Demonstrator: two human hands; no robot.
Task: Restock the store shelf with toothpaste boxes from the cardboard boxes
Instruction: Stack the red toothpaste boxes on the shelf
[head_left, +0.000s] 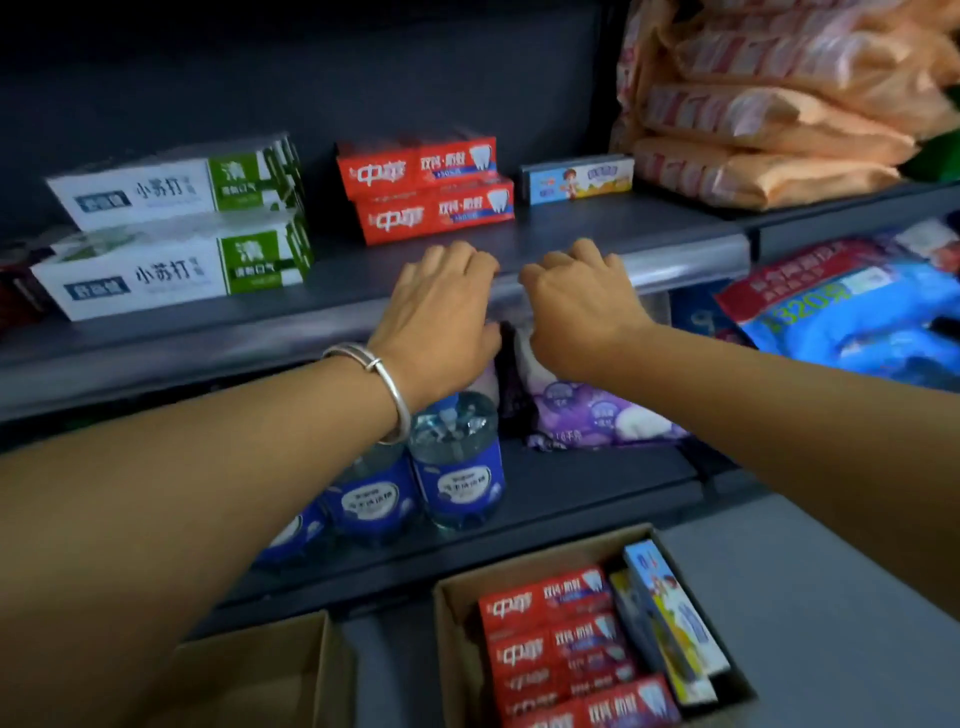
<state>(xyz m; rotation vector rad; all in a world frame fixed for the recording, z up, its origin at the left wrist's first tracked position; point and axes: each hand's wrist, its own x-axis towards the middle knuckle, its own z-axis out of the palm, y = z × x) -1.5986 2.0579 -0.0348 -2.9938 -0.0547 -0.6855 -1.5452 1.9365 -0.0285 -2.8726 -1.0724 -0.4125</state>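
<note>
Fingers (457, 260) of both hands curl empty at the shelf (571, 228) edge; red toothpaste boxes (431, 189) lie lengthwise along it

Left hand (441, 312): over the shelf's front edge, fingers curled, holding nothing visible; silver bracelet (387, 384) on its wrist.
Right hand (579, 301): just beside it, fingers curled likewise.
Shelf (519, 249): white-green toothpaste boxes (171, 228) left, red toothpaste boxes (431, 192) middle, blue box (576, 179) right.
Cardboard box (457, 623): near, holding red boxes.
</note>
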